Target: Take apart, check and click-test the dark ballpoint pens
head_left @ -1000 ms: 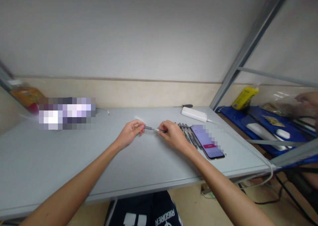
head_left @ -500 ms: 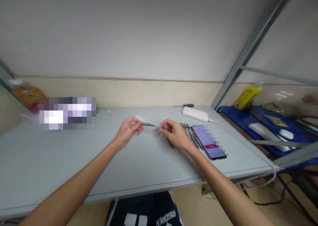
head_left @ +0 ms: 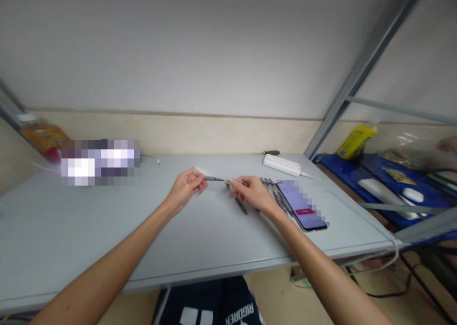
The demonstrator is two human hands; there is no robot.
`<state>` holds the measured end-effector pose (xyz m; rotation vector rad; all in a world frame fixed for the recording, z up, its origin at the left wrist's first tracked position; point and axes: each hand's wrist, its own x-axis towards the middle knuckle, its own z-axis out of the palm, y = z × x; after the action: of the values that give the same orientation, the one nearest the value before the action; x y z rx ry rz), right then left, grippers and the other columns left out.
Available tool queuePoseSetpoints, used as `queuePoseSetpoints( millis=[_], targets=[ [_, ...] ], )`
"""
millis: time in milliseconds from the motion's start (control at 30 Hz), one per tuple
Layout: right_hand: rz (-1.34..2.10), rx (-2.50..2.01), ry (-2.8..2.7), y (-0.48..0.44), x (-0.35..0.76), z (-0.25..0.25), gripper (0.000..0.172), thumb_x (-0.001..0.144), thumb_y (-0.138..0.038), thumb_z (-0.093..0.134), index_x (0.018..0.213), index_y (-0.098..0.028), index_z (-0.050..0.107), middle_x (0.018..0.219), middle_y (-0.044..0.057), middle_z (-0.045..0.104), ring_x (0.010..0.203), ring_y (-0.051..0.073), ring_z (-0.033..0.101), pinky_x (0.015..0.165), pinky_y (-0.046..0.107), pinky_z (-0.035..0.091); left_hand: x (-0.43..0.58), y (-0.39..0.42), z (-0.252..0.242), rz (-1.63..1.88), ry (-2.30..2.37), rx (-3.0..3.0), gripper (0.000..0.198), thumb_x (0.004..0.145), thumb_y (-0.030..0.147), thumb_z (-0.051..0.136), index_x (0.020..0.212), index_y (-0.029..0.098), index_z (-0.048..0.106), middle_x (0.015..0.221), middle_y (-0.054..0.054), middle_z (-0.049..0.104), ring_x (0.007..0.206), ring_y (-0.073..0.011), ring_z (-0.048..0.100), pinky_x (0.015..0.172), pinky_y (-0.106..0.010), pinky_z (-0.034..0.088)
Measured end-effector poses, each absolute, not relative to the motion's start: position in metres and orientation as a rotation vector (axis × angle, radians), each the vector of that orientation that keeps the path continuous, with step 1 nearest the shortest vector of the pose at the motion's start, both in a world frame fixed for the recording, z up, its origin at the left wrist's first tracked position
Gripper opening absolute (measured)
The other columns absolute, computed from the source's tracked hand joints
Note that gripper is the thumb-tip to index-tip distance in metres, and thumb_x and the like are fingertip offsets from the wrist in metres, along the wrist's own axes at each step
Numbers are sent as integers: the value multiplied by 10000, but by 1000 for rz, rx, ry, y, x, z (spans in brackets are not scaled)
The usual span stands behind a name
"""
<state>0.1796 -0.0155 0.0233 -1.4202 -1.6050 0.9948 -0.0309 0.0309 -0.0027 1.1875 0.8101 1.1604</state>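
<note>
A slim grey pen (head_left: 213, 178) spans the gap between my two hands, just above the table. My left hand (head_left: 184, 189) pinches its left end between thumb and fingers. At the pen's narrow, yellowish right end, my right hand (head_left: 252, 192) is closed in a pinch; what else lies inside its fingers is partly hidden. Below those fingers a second dark pen (head_left: 241, 206) lies slanted, its upper part covered. Several more grey pens (head_left: 281, 199) lie side by side just right of my right hand, along a phone (head_left: 302, 208) with a lit screen.
A white power strip (head_left: 282, 164) and a screwdriver (head_left: 272, 152) lie near the table's back edge. An orange bottle (head_left: 44, 135) and a blurred-out object (head_left: 100, 161) stand left. Beyond the metal frame, a yellow packet (head_left: 357, 142) rests on a blue surface (head_left: 328, 168).
My right hand's fingers have shifted and turned at the pen's right end, uncovering more of the dark pen below. My left hand keeps its hold; the view has moved slightly.
</note>
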Motion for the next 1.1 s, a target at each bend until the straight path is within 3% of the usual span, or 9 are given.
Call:
queuePoseSetpoints(
  millis=[100,167,267,400,500,600,833,1100],
  targets=[
    [1051,-1413,-1585,-16,178,24,418,811,-499,455,674,-136,608,465,-7,536,373,74,414,383,191,310,-30,30,-1,1167,820,1182,285,651,335,725,677,143,517,588,-22,637,502,-78,527,534,-205,406],
    [988,-1352,-1555,-15,178,23,300,751,-442,563,746,-146,613,505,-23,552,399,72,428,383,179,307,-30,30,0,1170,822,1179,287,645,336,728,673,143,518,583,-22,634,498,-78,525,529,-204,405],
    [976,-1328,-1488,-14,178,23,313,713,-436,609,844,-152,619,597,-7,599,441,79,466,381,175,307,-30,30,1,1170,824,1169,286,641,332,731,674,142,519,577,-20,632,494,-77,524,528,-203,404],
    [1104,-1370,-1448,-14,179,24,392,784,-488,482,661,-135,601,527,8,567,393,69,427,370,188,291,-30,28,3,1170,835,1150,293,629,328,738,668,143,514,570,-18,630,489,-78,523,521,-202,403],
    [1042,-1297,-1404,-15,179,24,246,692,-383,607,766,-148,609,565,-18,573,423,73,449,388,185,316,-30,28,5,1170,841,1155,294,630,329,736,666,142,512,570,-18,630,492,-75,522,523,-200,402],
    [1018,-1245,-1334,-15,178,24,283,639,-331,646,858,-157,604,584,-30,574,417,75,446,390,196,338,-30,28,4,1174,847,1160,295,633,337,733,671,143,514,571,-9,625,493,-72,516,524,-198,399],
    [1012,-1128,-1293,-13,179,21,266,637,-325,675,830,-148,625,557,-18,571,469,96,492,446,217,396,-30,31,-1,1197,847,1168,310,691,410,679,687,159,497,535,20,582,480,-64,489,503,-186,367],
    [1026,-1086,-1233,-16,186,25,327,606,-312,718,882,-151,645,585,-16,594,509,108,523,522,247,438,-31,32,6,1224,794,959,329,616,322,744,634,162,457,486,58,489,460,-44,437,495,-173,351]
  ],
)
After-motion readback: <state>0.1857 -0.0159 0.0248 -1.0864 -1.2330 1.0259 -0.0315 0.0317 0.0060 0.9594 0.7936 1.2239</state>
